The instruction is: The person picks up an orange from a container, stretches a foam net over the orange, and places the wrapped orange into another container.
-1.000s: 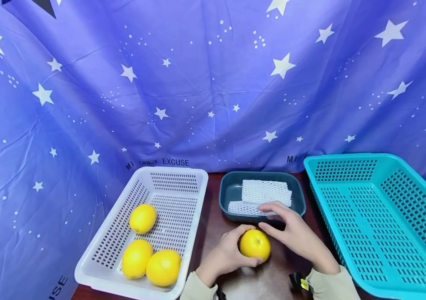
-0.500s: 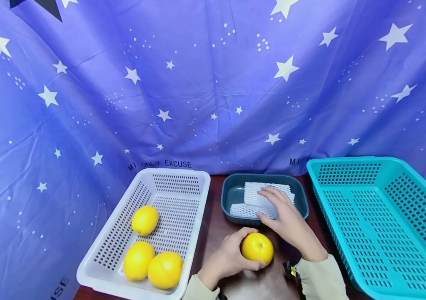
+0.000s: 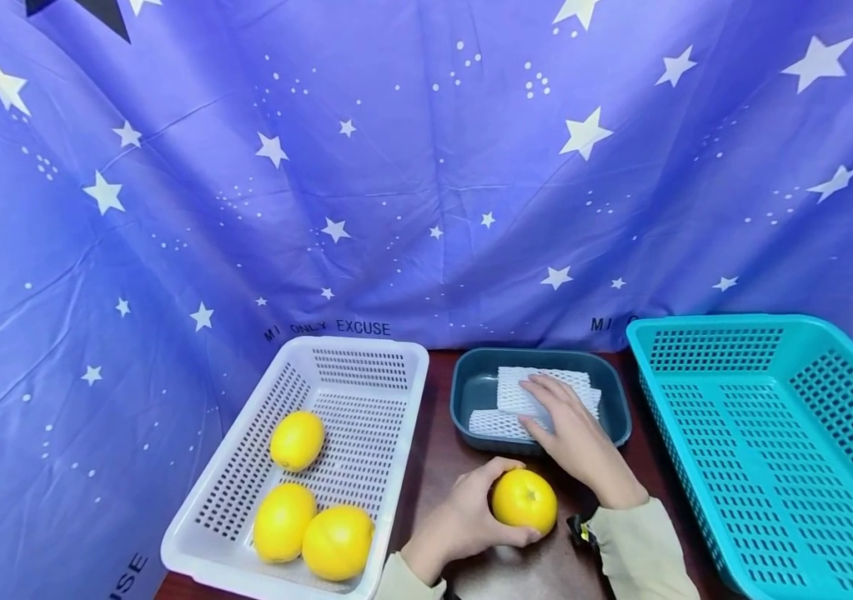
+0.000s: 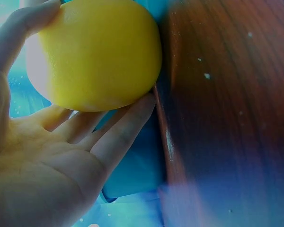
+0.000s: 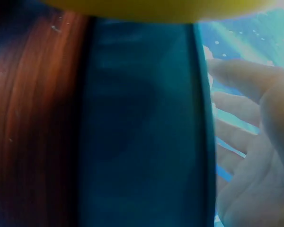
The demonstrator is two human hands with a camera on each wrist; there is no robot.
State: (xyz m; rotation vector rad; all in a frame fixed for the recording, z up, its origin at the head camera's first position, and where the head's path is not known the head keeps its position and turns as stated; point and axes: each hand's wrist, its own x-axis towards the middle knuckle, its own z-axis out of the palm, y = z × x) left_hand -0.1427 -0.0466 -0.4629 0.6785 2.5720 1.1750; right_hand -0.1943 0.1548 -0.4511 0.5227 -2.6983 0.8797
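- Fruit (image 3: 524,502), yellow and round, is seen at the lower middle of the head view; its left side is covered by the left hand (image 3: 464,515).
- In the left wrist view, the palm and the fingers below the fruit are shown, which are largely hidden in the head view.
- In the right wrist view, the middle is filled by the wall of a dark tray (image 3: 475,390), and the right fingertips are hidden behind it.
- The fruit is grasped by the left hand, with the thumb at its near side and the fingers curled round its far side.
- The right hand (image 3: 576,437) is held unclenched over white netting (image 3: 497,425) in the tray, thumb apart; whether the netting is touched cannot be told.
- Part of the netting is blocked from sight by the right hand.
- Three other fruits (image 3: 338,542) are held in a white basket (image 3: 354,404) at lower left.
- A teal basket (image 3: 760,467) is placed at lower right, beside the tray.
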